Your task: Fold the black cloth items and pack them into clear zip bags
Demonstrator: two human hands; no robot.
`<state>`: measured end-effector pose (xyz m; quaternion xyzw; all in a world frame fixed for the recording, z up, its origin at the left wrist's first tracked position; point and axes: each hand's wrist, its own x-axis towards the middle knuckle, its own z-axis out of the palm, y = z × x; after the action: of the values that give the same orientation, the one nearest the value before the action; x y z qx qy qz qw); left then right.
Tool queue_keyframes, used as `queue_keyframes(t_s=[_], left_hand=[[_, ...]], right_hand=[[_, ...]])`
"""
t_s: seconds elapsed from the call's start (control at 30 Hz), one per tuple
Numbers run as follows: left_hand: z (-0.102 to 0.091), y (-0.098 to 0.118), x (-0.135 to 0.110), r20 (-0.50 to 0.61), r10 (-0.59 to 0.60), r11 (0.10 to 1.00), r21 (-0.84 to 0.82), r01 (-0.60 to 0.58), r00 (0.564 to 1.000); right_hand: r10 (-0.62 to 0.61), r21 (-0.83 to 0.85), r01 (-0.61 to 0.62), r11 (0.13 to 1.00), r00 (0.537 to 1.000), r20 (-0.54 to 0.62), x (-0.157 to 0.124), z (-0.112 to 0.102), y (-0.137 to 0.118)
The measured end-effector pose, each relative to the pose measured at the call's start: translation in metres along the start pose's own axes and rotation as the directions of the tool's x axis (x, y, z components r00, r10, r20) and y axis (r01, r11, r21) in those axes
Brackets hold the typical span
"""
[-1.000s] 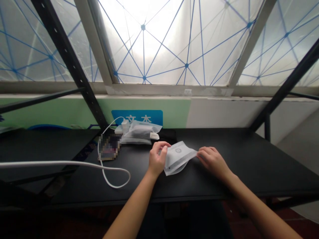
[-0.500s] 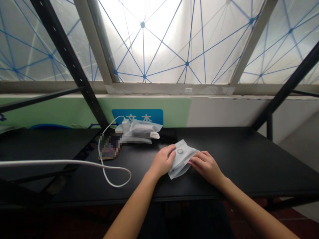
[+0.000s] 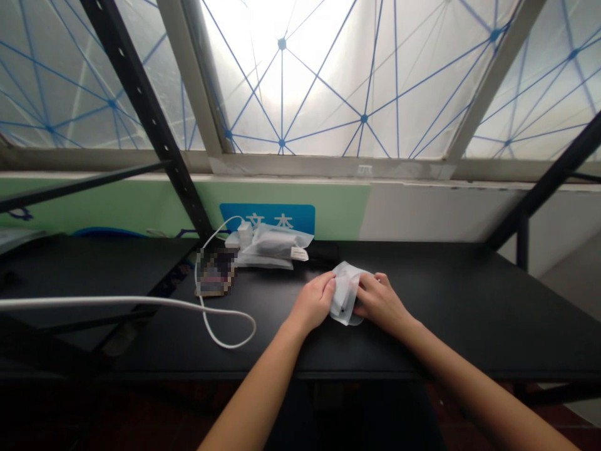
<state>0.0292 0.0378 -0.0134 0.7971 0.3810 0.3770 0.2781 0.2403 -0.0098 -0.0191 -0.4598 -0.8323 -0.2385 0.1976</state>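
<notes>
In the head view, my fingers covered both sides of the white pouch [image 3: 345, 294], so its edges there were hard to make out, and a small dark spot near its lower end was too tiny to identify; my forearms ran off the bottom. A coarse mosaic hid the face of a flat object [image 3: 216, 272] to the left, and the white cable [image 3: 230, 344] was cut off at the left edge. The pouch sat between my hands, just above or on the black tabletop [image 3: 460, 300], I couldn't tell which. My left hand [image 3: 312, 302] had its fingers closed on the left side; my right hand [image 3: 381, 305] gripped the right side with bent fingers, their tips perhaps inside or behind it. The pouch looked thin, translucent and crumpled, like the plump bag [image 3: 275, 243] farther back; the tabletop was smooth with a dull sheen.
</notes>
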Motion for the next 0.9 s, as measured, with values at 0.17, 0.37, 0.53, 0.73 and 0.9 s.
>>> queue_keyframes(t_s=[0.17, 0.37, 0.53, 0.73, 0.9], left_hand=[[0.003, 0.002, -0.002, -0.006, 0.116, 0.993, -0.005, -0.116, 0.993], [-0.003, 0.009, -0.006, -0.129, 0.103, 0.988, -0.104, -0.116, 0.986], [-0.008, 0.005, -0.008, 0.123, 0.047, 0.993, -0.117, -0.032, 0.991], [0.007, 0.011, -0.014, 0.410, 0.068, 0.993, 0.057, -0.100, 0.909], [0.020, 0.014, -0.016, 0.544, -0.013, 0.959, 0.244, -0.143, 0.839]], right_hand=[[-0.018, 0.037, 0.020, 0.999, 0.998, -0.064, 0.005, 0.015, 0.002], [-0.178, 0.148, 0.193, 0.970, 0.978, -0.110, 0.007, 0.028, 0.013], [-0.267, 0.183, 0.292, 0.939, 0.952, -0.152, 0.004, 0.029, 0.018], [-0.201, 0.166, 0.224, 0.960, 0.969, -0.144, -0.029, 0.006, 0.038], [-0.127, 0.155, 0.146, 0.977, 0.984, -0.126, -0.061, -0.012, 0.059]])
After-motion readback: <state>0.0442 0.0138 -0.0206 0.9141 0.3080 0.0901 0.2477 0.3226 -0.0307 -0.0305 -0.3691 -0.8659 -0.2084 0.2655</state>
